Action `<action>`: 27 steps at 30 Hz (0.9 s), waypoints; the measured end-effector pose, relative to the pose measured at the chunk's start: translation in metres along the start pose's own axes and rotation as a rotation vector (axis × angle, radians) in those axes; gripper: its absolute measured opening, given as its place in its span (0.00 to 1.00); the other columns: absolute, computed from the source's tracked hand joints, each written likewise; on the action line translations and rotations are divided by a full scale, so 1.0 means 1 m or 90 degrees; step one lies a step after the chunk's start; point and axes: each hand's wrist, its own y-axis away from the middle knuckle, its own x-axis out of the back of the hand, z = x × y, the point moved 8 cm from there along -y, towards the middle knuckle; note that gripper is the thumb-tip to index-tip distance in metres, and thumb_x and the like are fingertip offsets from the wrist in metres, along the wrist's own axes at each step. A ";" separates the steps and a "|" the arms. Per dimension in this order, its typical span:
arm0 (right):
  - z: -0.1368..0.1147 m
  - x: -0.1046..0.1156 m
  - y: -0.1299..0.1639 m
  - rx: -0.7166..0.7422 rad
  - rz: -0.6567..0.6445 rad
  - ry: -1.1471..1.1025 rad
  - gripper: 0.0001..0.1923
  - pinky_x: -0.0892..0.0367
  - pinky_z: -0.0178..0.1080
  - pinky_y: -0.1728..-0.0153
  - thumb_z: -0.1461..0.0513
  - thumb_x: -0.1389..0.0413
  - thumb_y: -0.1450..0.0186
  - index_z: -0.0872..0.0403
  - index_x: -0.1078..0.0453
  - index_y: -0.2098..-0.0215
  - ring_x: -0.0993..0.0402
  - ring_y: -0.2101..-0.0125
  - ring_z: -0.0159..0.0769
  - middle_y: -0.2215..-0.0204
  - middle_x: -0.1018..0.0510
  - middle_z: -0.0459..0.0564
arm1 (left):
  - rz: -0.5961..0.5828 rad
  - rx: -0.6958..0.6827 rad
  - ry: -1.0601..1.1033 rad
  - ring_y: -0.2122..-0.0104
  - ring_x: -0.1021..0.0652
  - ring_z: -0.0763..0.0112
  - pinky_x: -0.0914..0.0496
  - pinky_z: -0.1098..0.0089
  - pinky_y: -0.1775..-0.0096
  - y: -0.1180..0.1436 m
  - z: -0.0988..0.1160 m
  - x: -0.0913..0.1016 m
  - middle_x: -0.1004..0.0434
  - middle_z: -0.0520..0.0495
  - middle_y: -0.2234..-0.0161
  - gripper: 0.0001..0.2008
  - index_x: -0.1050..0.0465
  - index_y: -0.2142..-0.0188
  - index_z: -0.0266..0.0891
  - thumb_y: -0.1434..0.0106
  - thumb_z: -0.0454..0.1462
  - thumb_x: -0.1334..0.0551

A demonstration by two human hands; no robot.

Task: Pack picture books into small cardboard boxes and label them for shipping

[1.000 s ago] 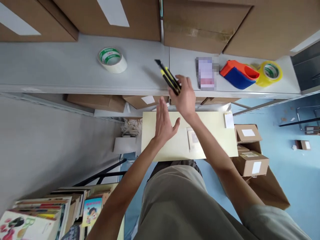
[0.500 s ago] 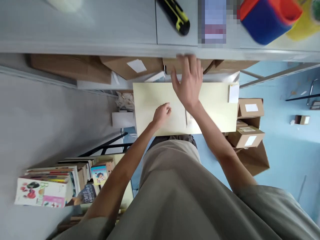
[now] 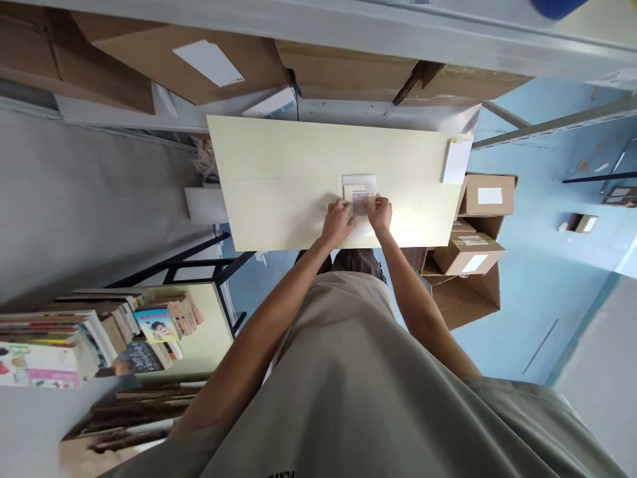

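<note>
Down on the pale yellow table [image 3: 279, 186], both hands meet at a small clear-wrapped packet [image 3: 359, 189] that lies flat near the table's middle, closer to its near edge. The left hand [image 3: 338, 222] has its fingers curled onto the packet's near left corner, and the right hand [image 3: 381, 214] pinches the near right corner in the same way; the two hands sit just beside each other, almost touching. A white slip [image 3: 455, 161] lies at the table's right end, well apart from the packet. Brown cardboard boxes [image 3: 478, 229] stand on the blue floor to the right of the table, and more boxes sit under the grey shelf [image 3: 348, 30] beyond it. Stacked books [image 3: 74, 342] lie at lower left.
</note>
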 end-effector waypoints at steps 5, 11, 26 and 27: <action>0.006 -0.001 -0.025 0.019 -0.089 -0.040 0.10 0.24 0.47 0.45 0.56 0.33 0.25 0.53 0.23 0.52 0.18 0.51 0.49 0.50 0.13 0.62 | 0.116 0.040 0.027 0.19 0.33 0.39 0.39 0.32 0.18 0.003 -0.001 -0.001 0.27 0.31 0.22 0.29 0.22 0.27 0.38 0.25 0.32 0.41; 0.012 0.010 -0.019 0.022 -0.149 -0.103 0.08 0.25 0.48 0.48 0.56 0.36 0.25 0.50 0.27 0.53 0.20 0.53 0.47 0.51 0.13 0.59 | 0.202 0.132 0.023 0.15 0.37 0.39 0.39 0.30 0.17 0.004 -0.023 0.007 0.31 0.27 0.19 0.29 0.24 0.28 0.36 0.26 0.36 0.37; 0.050 0.177 0.015 0.216 -0.168 -0.503 0.32 0.28 0.37 0.68 0.37 0.22 0.37 0.45 0.33 0.62 0.26 0.67 0.35 0.70 0.25 0.40 | 0.035 0.136 0.606 0.48 0.10 0.50 0.14 0.57 0.48 0.041 0.114 -0.002 0.07 0.37 0.53 0.41 0.13 0.57 0.41 0.51 0.72 0.17; 0.050 0.186 0.017 0.222 -0.160 -0.506 0.31 0.28 0.37 0.68 0.37 0.22 0.36 0.45 0.32 0.61 0.24 0.66 0.36 0.70 0.24 0.41 | 0.059 0.133 0.604 0.49 0.10 0.50 0.14 0.57 0.50 0.047 0.122 0.004 0.07 0.38 0.53 0.41 0.13 0.58 0.41 0.53 0.71 0.15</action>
